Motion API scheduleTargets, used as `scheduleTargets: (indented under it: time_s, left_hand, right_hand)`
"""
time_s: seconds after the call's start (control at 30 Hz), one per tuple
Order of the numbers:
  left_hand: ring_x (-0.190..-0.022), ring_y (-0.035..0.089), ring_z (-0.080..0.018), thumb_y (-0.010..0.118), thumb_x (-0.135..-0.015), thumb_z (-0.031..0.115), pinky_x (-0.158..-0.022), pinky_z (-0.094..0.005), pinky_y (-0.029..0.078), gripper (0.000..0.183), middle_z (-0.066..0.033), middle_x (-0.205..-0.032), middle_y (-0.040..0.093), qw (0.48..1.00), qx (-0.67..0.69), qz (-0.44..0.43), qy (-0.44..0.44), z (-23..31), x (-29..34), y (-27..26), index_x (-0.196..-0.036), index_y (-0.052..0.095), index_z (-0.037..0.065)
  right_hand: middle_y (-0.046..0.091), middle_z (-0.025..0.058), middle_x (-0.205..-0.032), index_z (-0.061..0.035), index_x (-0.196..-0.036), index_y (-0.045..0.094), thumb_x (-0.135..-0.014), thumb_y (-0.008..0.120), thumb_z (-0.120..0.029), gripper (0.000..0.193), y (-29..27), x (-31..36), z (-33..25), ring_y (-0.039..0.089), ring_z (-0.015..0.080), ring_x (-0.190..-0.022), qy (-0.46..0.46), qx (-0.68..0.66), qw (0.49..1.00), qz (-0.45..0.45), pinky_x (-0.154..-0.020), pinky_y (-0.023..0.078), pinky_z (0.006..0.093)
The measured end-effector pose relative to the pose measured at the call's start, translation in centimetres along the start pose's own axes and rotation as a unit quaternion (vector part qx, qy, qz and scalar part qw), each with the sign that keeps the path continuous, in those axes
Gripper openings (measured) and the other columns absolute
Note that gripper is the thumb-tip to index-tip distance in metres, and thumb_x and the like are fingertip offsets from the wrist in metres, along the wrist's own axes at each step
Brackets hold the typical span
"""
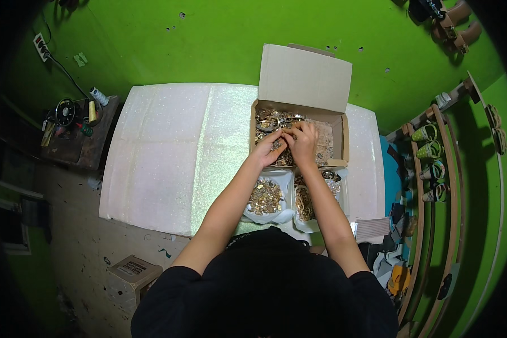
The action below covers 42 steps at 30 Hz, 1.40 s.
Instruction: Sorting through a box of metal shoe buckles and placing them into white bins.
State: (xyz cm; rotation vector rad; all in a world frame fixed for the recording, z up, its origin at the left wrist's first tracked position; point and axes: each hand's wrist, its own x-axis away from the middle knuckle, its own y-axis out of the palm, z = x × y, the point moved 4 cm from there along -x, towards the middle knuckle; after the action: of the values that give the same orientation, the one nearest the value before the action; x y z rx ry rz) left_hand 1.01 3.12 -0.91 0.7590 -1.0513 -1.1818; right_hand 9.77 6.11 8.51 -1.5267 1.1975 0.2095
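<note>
Both hands meet over an open cardboard box whose lid is tipped back against the green wall. Inside lies a heap of small gold and silver metal pieces, thickest on the left. My left hand has its fingertips drawn together beside those of my right hand, which bends in from above. Whatever they pinch is too small to make out. Below the box, a white plastic-lined container holds gold-coloured bits. Beside it, another white tray with brown and gold pieces lies partly under my right forearm.
A pale shiny cloth covers the table. On the left, a small dark table bears thread spools and a black wheel. A wooden rack with several shoes stands right, near fabric scraps. A carton sits on the floor.
</note>
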Motion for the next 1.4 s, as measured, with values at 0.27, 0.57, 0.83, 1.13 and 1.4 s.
scheduleTargets:
  time_s: [0.27, 0.57, 0.83, 1.13, 1.4]
  left_hand:
    - [-0.074, 0.048, -0.0076, 0.051, -0.082, 0.023, -0.069, -0.0183, 0.049, 0.021, -0.0024, -0.082, 0.050, 1.000, 0.008, 0.013, -0.008, 0.0, 0.0, -0.4, -0.089, 0.049, 0.003]
    - [-0.072, 0.052, -0.0100, 0.050, -0.082, 0.023, -0.066, -0.0200, 0.051, 0.022, -0.0044, -0.081, 0.051, 0.999, 0.036, 0.014, -0.015, -0.2, -0.4, -0.6, -0.089, 0.048, 0.003]
    - [-0.074, 0.053, -0.0105, 0.051, -0.082, 0.026, -0.065, -0.0196, 0.050, 0.022, -0.0047, -0.080, 0.052, 0.998, 0.053, 0.020, -0.006, 0.1, -0.1, -0.2, -0.083, 0.051, 0.004]
    - [-0.093, 0.050, -0.0139, 0.046, -0.085, 0.020, -0.081, -0.0261, 0.044, 0.022, -0.0063, -0.099, 0.053, 1.000, -0.001, 0.005, -0.005, -0.1, -0.3, -0.4, -0.098, 0.049, 0.004]
    - [-0.106, 0.045, -0.0178, 0.046, -0.084, 0.012, -0.087, -0.0257, 0.041, 0.024, -0.0087, -0.106, 0.050, 1.000, 0.008, -0.022, -0.004, -0.1, -0.5, -0.5, -0.106, 0.046, 0.001]
  right_hand:
    - [0.052, 0.0026, -0.076, -0.0086, -0.067, 0.062, -0.059, 0.066, -0.013, 0.010, 0.1, 0.4, 0.0, 0.048, 0.0207, -0.079, 0.011, -0.011, 1.000, -0.009, -0.068, 0.033, 0.0335]
    - [0.052, 0.0032, -0.079, -0.0085, -0.071, 0.061, -0.065, 0.062, -0.013, 0.007, 0.4, 0.6, 0.2, 0.048, 0.0212, -0.081, 0.031, -0.009, 0.999, -0.023, -0.069, 0.033, 0.0339]
    - [0.054, 0.0060, -0.078, -0.0045, -0.075, 0.059, -0.068, 0.060, -0.008, 0.008, 0.1, 0.7, 0.6, 0.051, 0.0216, -0.076, 0.049, -0.073, 0.995, -0.037, -0.068, 0.038, 0.0327]
    - [0.059, 0.0056, -0.081, 0.0023, -0.083, 0.058, -0.069, 0.062, -0.001, 0.014, 0.1, 2.9, 0.9, 0.054, 0.0088, -0.072, 0.278, -0.467, 0.818, -0.189, -0.067, 0.044, 0.0223]
    - [0.058, 0.0056, -0.081, 0.0023, -0.083, 0.057, -0.065, 0.065, 0.004, 0.020, -2.5, 2.9, -1.2, 0.054, 0.0105, -0.075, 0.324, -0.574, 0.724, -0.204, -0.069, 0.045, 0.0227]
